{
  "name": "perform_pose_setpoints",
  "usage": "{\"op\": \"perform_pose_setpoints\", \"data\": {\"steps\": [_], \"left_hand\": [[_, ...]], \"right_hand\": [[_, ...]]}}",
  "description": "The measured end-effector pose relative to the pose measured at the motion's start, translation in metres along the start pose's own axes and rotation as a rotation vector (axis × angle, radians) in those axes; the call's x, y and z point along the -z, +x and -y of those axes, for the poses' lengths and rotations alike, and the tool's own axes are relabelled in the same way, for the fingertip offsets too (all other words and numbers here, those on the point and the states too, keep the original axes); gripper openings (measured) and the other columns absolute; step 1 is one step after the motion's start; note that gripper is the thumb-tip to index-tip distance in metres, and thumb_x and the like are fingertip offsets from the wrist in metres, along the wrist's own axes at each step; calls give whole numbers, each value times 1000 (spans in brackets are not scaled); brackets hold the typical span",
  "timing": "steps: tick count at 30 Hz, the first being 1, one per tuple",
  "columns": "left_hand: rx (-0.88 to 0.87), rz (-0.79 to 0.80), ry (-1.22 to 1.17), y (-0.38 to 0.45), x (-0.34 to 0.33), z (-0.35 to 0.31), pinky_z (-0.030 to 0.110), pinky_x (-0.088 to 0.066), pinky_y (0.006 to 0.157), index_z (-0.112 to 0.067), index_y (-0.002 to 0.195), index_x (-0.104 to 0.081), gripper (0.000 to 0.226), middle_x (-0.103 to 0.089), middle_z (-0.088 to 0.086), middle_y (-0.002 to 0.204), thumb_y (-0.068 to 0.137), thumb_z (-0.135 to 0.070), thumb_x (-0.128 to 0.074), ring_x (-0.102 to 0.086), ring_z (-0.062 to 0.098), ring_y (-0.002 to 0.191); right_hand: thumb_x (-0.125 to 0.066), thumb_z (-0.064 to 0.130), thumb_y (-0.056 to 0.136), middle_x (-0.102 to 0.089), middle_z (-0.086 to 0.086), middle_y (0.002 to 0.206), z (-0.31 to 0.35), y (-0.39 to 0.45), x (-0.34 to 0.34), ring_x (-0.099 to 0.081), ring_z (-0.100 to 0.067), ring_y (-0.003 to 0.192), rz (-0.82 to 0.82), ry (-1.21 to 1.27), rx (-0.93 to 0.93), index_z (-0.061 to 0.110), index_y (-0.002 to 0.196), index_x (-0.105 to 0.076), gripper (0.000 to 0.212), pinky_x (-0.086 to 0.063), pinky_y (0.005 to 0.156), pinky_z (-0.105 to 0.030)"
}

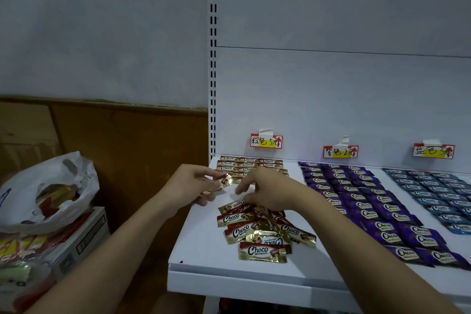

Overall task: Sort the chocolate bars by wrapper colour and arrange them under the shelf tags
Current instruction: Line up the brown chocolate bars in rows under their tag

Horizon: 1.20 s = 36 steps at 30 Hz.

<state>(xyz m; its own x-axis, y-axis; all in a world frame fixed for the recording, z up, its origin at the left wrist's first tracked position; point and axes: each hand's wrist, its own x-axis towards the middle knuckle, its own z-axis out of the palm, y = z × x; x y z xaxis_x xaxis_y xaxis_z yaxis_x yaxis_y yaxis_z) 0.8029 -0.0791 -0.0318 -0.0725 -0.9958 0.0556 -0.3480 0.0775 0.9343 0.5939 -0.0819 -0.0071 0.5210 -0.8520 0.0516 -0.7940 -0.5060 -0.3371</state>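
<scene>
**Now sorting brown Choco bars at the left end of the shelf**

Seen from the head camera, both bare forearms reach in from 6 o'clock toward the white shelf point(204, 242). The left hand point(190, 183) pinches a brown-and-gold Choco bar point(225, 181) between curled fingers and thumb, holding it just above the shelf surface. At its 3 o'clock, close by, the right hand point(265, 188) hovers palm down with its fingers loosely bent and pointing down; whether they have hold of anything I cannot tell, though the fingertips sit just over the top of the loose pile of brown bars point(260, 229).

That pile lies jumbled at 6 o'clock from the hands, bars overlapping at mixed angles. At 12 o'clock from the hands, neat rows of brown bars point(251, 163) lie against the back panel, directly under the brown tag point(266, 141).

At 3 o'clock from the brown group, rows of purple bars point(369, 206) run from the back panel to the front edge beneath the purple tag point(340, 151). Farther toward 3 o'clock, blue bars point(441, 194) lie in rows under the blue tag point(433, 151).

At 9 o'clock, off the shelf, a white plastic bag point(48, 191) sits open on a cardboard box point(84, 234), with gold and brown wrappers showing inside.
</scene>
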Motion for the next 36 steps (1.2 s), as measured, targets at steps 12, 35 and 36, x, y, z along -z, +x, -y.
{"op": "perform_pose_setpoints", "data": {"steps": [12,35,36], "left_hand": [[192,105,-206,8,12,0,24,-59,57,-10,116,-68,30,-57,13,120,94,3,-52,-74,26,84],[-193,-22,187,28,-27,16,14,-45,63,-39,91,-74,16,-66,-13,97,89,-25,-68,-59,8,90],[-211,-5,213,29,-26,17,17,-47,65,-39,94,-74,16,-67,-11,94,89,-25,-68,-59,9,89]], "right_hand": [[-74,18,84,-64,14,91,2,13,-4,-54,3,75,-3,80,7,25,91,-70,11,-36,60,-10],[-69,-11,81,-64,-26,94,-62,-15,14,-67,-27,71,-383,1007,-501,-3,100,-63,21,-58,58,-25],[-68,-12,80,-65,-28,97,-63,-15,11,-67,-28,72,-389,970,-516,0,99,-65,22,-59,57,-26]]}}
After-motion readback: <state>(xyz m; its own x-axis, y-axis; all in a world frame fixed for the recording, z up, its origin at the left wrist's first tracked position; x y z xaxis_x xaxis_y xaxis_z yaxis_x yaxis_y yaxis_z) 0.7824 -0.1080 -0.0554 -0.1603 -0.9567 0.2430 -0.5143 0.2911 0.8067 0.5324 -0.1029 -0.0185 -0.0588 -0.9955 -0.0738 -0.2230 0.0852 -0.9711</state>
